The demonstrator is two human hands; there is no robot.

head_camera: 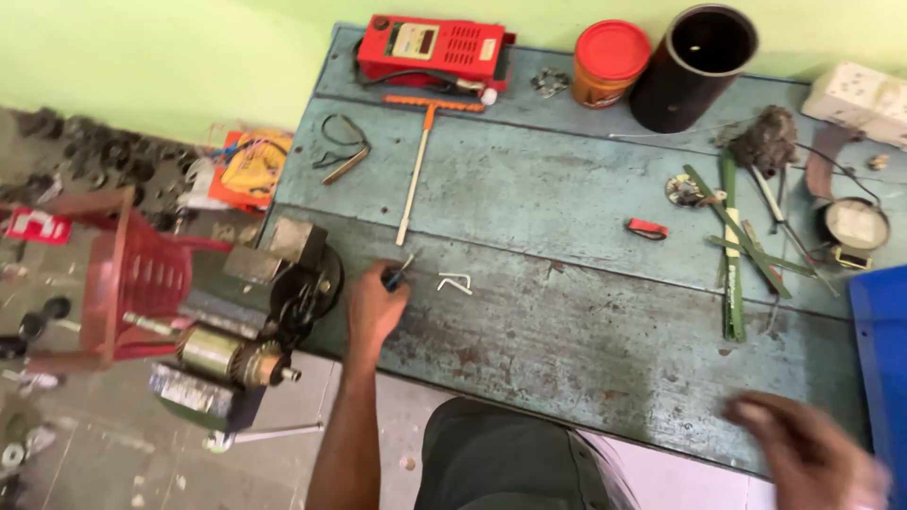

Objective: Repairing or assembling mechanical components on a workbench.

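Observation:
My left hand (375,310) rests on the worn blue-grey workbench (529,331) near its left edge, fingers closed around a small dark-handled tool (395,276) whose thin metal tip points up and right. Just to its right lies a bent metal hex key (455,281). My right hand (808,453) is blurred at the lower right over the bench's near edge, fingers loosely spread, nothing visible in it. A motor armature (231,359) is clamped in a bench vise (283,283) at the bench's left corner, beside my left hand.
Farther back lie an orange-handled T-wrench (419,156), a red meter box (432,47), a red-lidded jar (609,61), a black tube (694,66), green strips (732,236), a small red clip (648,229). A blue bin (883,349) sits right, a red stool (132,279) left.

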